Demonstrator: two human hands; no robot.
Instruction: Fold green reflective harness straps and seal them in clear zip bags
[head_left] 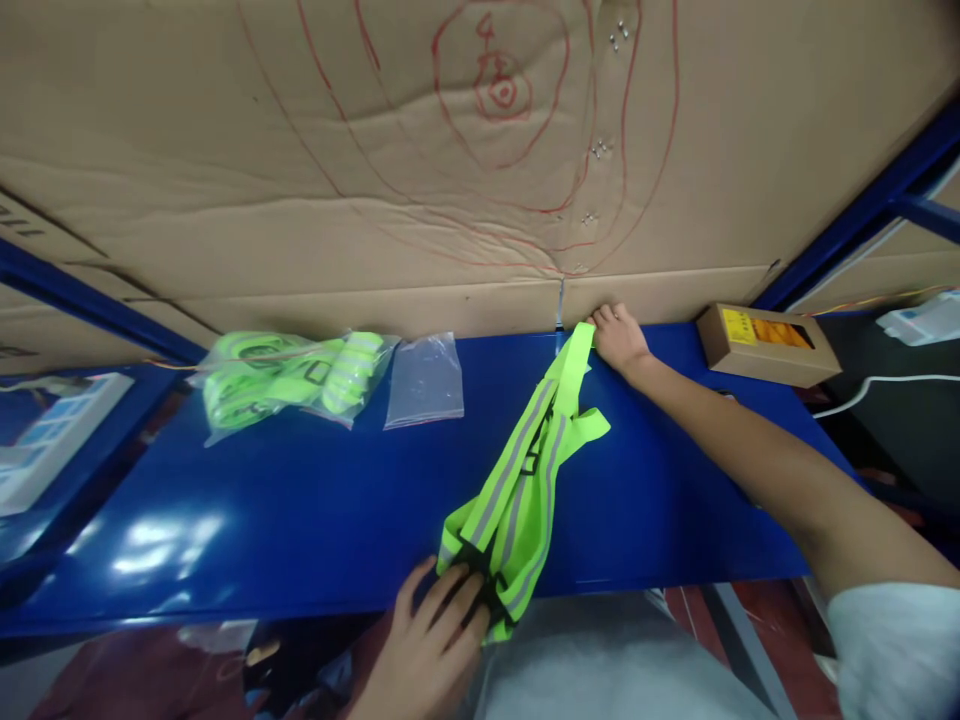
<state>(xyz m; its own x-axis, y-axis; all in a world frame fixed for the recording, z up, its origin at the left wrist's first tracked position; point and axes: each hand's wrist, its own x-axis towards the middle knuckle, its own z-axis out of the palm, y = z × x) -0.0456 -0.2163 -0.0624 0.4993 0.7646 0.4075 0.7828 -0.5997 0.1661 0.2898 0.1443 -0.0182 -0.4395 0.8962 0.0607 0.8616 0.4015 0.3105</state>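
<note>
A neon yellow-green reflective strap vest (525,480) with grey bands lies stretched across the blue table (300,510), from the near edge to the far side. My left hand (431,645) pinches its near end with the black buckles at the table's front edge. My right hand (619,338) is reached out to the far end and holds the strap's tip against the table, close to the cardboard wall (375,180).
At the back left lies a clear bag with folded neon vests (289,380) and an empty zip bag (424,380). A small cardboard box (769,343) sits at the back right. Blue shelf rails (862,215) frame both sides.
</note>
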